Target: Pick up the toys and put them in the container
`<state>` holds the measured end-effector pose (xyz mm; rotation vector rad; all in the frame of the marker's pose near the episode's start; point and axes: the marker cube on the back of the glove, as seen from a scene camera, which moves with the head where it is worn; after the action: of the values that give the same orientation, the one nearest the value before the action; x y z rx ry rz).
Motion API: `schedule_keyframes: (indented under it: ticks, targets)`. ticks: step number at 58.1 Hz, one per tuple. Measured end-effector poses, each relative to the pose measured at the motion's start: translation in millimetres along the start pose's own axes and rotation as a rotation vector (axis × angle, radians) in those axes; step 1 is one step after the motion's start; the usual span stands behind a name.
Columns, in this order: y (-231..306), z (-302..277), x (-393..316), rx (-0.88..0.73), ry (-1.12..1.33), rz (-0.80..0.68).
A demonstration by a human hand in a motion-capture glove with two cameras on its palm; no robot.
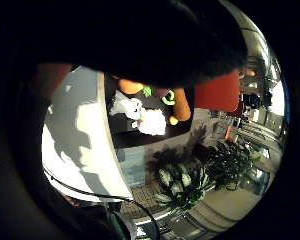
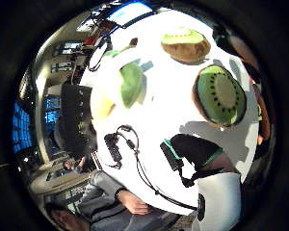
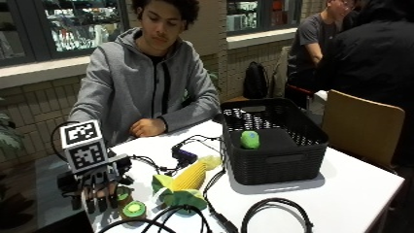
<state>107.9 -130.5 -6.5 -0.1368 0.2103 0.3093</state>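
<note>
My gloved right hand (image 3: 97, 187) hovers at the table's near left corner, fingers pointing straight down and holding nothing. Just beside its fingertips lie two kiwi halves (image 3: 134, 208), cut faces up; the thumb side palm view shows them apart on the white table, one (image 2: 220, 95) closer than the other (image 2: 185, 44). A yellow corn toy (image 3: 191, 177) with green husk leaves (image 2: 130, 83) lies to the right of the kiwis. The black basket (image 3: 304, 150) stands further right with a green toy (image 3: 250, 139) inside.
Black cables (image 3: 271, 208) loop over the table's front, and a small black device (image 3: 184, 155) with wires sits behind the corn. The person's bare left hand (image 3: 147, 127) rests on the far edge. A wooden chair (image 3: 362, 124) stands right of the table.
</note>
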Motion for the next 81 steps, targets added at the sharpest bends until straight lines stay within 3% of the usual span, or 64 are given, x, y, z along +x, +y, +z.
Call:
schedule_keyframes:
  ticks: [11, 19, 29, 38, 44, 53, 64, 77, 81]
  targets:
    - [-6.5, 8.8, -3.6, 0.026, 0.03, 0.003]
    - [1.0, -16.2, -25.5, 0.136, -0.029, -0.094]
    - [28.8, -91.6, -132.5, 0.23, -0.039, -0.334]
    - [34.4, -150.7, -284.5, 0.383, 0.12, -0.719]
    - [25.6, -166.6, -353.2, 0.335, 0.133, -0.907]
    - [-4.3, -165.0, -411.1, 0.305, 0.195, -0.757]
    - [-28.3, -156.0, -399.1, 0.159, 0.315, -0.663]
    - [-39.7, -160.6, -327.8, 0.199, 0.373, -0.614]
    - [-56.3, -163.3, -270.8, 0.2, 0.381, -0.515]
